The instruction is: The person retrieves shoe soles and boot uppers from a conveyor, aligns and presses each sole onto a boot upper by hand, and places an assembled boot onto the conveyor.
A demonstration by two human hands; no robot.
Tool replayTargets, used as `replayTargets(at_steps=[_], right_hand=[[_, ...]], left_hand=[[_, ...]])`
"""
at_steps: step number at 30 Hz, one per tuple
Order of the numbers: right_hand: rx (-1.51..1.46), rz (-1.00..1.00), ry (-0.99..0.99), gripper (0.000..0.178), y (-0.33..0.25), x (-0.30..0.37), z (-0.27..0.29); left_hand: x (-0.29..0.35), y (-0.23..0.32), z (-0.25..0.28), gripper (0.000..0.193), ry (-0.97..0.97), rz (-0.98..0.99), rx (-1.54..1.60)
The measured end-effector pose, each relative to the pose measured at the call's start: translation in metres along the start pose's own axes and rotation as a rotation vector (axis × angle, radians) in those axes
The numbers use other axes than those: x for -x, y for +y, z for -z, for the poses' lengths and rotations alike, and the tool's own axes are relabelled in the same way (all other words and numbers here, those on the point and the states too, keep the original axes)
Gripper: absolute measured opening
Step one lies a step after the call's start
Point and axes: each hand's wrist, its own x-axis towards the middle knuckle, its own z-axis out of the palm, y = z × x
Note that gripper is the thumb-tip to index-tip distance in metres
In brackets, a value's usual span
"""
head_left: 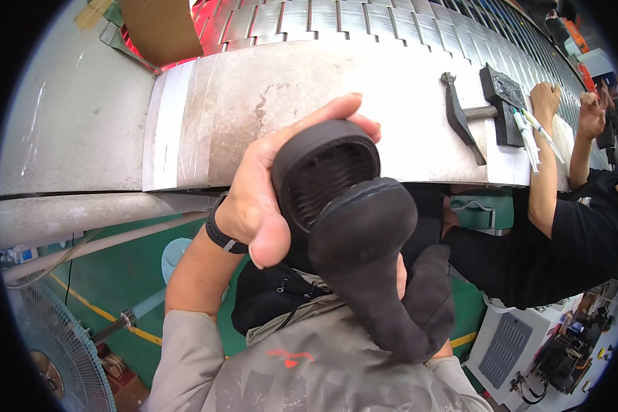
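Note:
My left hand (253, 185), with a dark band on the wrist, is closed round a black shoe sole (326, 141) with a raised rim and a ribbed inside. It holds the sole up before my chest, near the table edge. The rounded toe of a black boot upper (364, 240) overlaps the sole's near end; whether they touch cannot be made out. The boot's shaft bends toward me at the lower right. My right hand (401, 276) is mostly hidden behind the boot and supports it; only a bit of its fingers shows.
A hammer (463, 123) lies on the worn tabletop (220, 117) beside a black block (508, 123) and pens (527, 141). Beyond runs a metal slat conveyor (309, 19). A co-worker's arm (544, 158) rests at the right. A fan (58, 343) stands lower left.

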Motion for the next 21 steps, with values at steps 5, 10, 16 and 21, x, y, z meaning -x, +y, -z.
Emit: replayTargets(at_steps=[5, 10, 16, 21], right_hand=[[0.192, -0.09, 0.103, 0.045, 0.003, 0.006, 0.038], [0.391, -0.076, 0.18, 0.037, 0.003, 0.008, 0.037], [0.121, -0.041, 0.093, 0.038, 0.014, 0.004, 0.053], [0.164, -0.044, 0.107, 0.042, 0.015, 0.002, 0.049]], left_hand=[[0.003, -0.001, 0.004, 0.167, -0.17, -0.045, -0.103], [0.0, 0.002, 0.012, 0.155, -0.275, -0.108, -0.181], [-0.003, 0.001, 0.016, 0.145, -0.39, -0.198, -0.27], [-0.004, -0.001, 0.017, 0.142, -0.399, -0.21, -0.295]])
